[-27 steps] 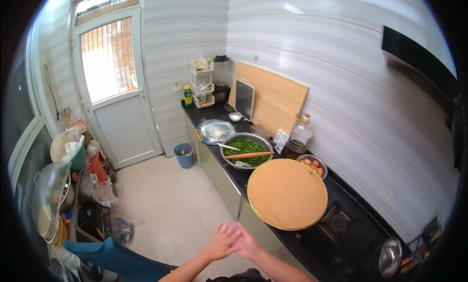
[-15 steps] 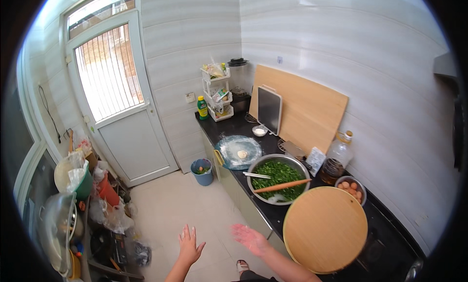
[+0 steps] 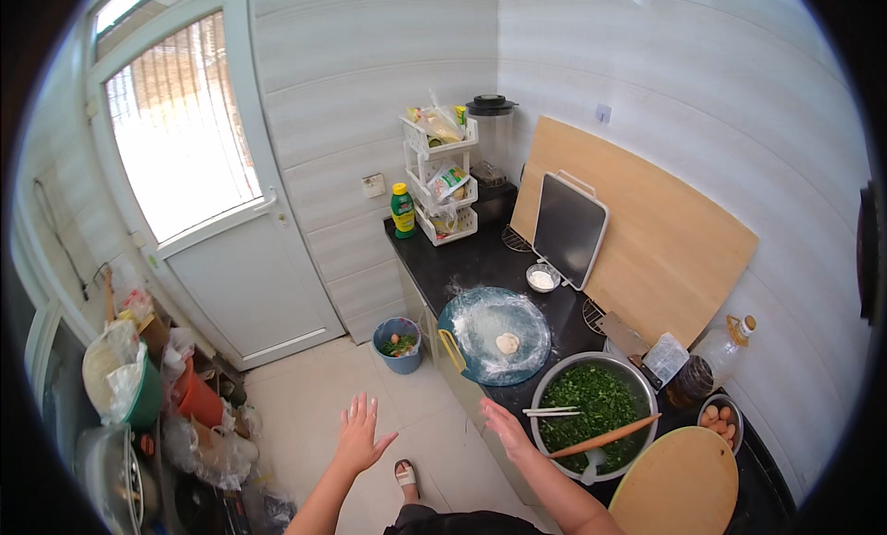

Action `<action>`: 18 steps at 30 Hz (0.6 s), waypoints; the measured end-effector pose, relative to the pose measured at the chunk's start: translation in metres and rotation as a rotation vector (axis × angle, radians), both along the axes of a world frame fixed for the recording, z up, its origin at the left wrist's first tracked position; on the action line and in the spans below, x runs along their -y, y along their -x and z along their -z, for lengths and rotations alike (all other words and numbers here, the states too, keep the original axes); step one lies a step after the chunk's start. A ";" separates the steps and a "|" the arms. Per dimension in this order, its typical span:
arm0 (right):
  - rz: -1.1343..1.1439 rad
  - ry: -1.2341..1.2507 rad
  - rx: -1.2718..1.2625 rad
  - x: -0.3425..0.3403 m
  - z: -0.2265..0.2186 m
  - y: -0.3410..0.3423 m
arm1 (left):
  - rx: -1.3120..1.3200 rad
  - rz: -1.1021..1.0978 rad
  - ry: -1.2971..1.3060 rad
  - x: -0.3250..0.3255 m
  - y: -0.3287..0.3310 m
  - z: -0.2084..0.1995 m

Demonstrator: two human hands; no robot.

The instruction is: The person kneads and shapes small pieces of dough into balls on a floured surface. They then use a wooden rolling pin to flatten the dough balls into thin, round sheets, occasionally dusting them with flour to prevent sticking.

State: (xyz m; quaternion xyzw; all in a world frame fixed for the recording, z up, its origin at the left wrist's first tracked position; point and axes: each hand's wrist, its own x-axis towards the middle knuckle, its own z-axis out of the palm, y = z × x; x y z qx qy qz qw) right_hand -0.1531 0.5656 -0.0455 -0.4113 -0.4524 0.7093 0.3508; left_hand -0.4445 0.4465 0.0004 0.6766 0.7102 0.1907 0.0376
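Note:
My left hand (image 3: 358, 435) is held out over the floor with its fingers spread, holding nothing. My right hand (image 3: 504, 428) hovers at the counter's front edge, empty, fingers stretched out, just left of a steel bowl. That bowl (image 3: 647, 384) is filled with chopped greens (image 3: 588, 398). A pair of white chopsticks (image 3: 552, 412) and a wooden rolling pin (image 3: 605, 436) lie across it. Beyond my right hand, a lump of dough (image 3: 507, 343) rests on a floured round blue-green board (image 3: 471, 318) with a yellow handle.
A round wooden board (image 3: 679, 489) lies at the counter's near end beside a bowl of eggs (image 3: 718, 419). A cleaver (image 3: 621, 334), oil jug (image 3: 725, 350) and flour bowl (image 3: 543, 277) stand along the wall. A blue bucket (image 3: 397, 347) is on the floor; shelves hold clutter at left.
The view has turned and come nearer the counter, so its things appear larger and farther right. Both hands stay empty; my right hand is closer to the steel bowl and floured board.

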 end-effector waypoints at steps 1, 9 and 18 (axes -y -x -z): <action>0.032 -0.010 0.018 -0.017 0.006 0.013 | 0.021 0.027 -0.007 -0.022 0.014 0.006; 0.253 -0.221 0.410 -0.171 0.108 0.086 | 0.037 0.254 0.001 -0.193 0.118 0.026; 0.475 -0.319 0.966 -0.279 0.128 0.137 | 0.178 0.338 0.137 -0.305 0.167 0.040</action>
